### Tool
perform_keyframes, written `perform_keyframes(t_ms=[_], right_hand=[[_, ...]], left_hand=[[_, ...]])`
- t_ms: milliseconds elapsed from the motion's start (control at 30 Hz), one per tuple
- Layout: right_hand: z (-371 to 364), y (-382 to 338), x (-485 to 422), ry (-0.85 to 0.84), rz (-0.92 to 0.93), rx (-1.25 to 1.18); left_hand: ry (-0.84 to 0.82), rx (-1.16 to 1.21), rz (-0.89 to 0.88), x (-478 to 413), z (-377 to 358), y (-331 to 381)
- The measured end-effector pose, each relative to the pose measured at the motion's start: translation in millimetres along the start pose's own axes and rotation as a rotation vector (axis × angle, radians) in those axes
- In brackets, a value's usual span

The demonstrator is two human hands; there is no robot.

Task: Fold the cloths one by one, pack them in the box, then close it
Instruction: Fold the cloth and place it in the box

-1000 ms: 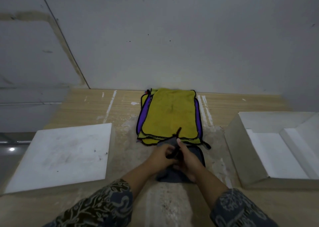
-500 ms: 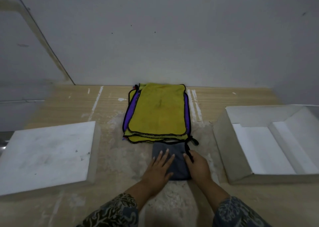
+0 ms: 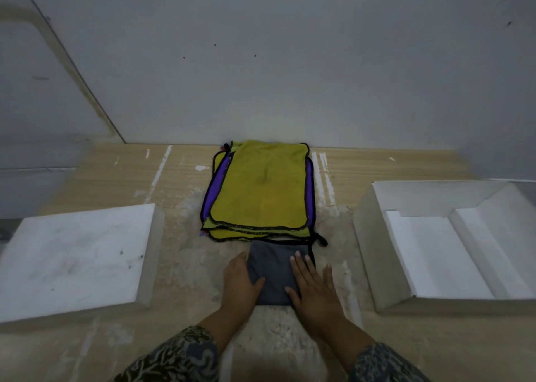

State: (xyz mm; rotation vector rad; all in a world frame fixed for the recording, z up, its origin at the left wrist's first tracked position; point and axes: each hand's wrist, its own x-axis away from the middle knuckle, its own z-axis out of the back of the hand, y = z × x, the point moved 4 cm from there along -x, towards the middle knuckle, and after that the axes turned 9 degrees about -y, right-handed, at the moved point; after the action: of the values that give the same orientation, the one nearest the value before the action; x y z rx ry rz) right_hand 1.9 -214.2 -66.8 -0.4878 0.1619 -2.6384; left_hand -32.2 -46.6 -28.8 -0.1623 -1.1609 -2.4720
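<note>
A small folded grey cloth lies flat on the wooden table, just in front of a stack of cloths with a yellow one on top and a purple one showing at its sides. My left hand lies at the grey cloth's left edge, thumb on the fabric. My right hand rests flat on its right part, fingers spread. Neither hand grips it. The open white box stands to the right, with only white inserts visible inside.
The box's white lid lies flat on the left of the table. A grey wall rises right behind the cloth stack. Bare table lies in front of my arms and between the cloth and the box.
A second ago both hands were bunched together over the grey cloth. They have spread apart and now lie flat on the folded cloth's two sides.
</note>
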Motion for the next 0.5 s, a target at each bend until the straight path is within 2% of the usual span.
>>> perform_keyframes(t_ms=[67, 167, 233, 367, 433, 467, 500], right_hand=[[-6, 1, -1, -0.058, -0.021, -0.005], [9, -2, 0, -0.066, 0.105, -0.095], [26, -2, -1, -0.118, 0.1, -0.332], [57, 2, -6, 0.039, 0.011, -0.879], [58, -1, -8, -0.073, -0.056, -1.274], [59, -2, -9, -0.111, -0.083, -1.385], [60, -2, -10, -0.122, -0.086, -1.383]], left_hand=[[-0.042, 0.019, 0.074, -4, 1, 2], [-0.12, -0.005, 0.224, -11, 5, 2], [-0.178, 0.04, 0.289, -16, 8, 4], [-0.304, 0.285, 0.188, -14, 7, 29], [-0.414, 0.409, 0.124, -8, -1, 47], [-0.465, 0.432, 0.106, -4, -7, 54], [-0.508, 0.432, 0.097, -1, -13, 61]])
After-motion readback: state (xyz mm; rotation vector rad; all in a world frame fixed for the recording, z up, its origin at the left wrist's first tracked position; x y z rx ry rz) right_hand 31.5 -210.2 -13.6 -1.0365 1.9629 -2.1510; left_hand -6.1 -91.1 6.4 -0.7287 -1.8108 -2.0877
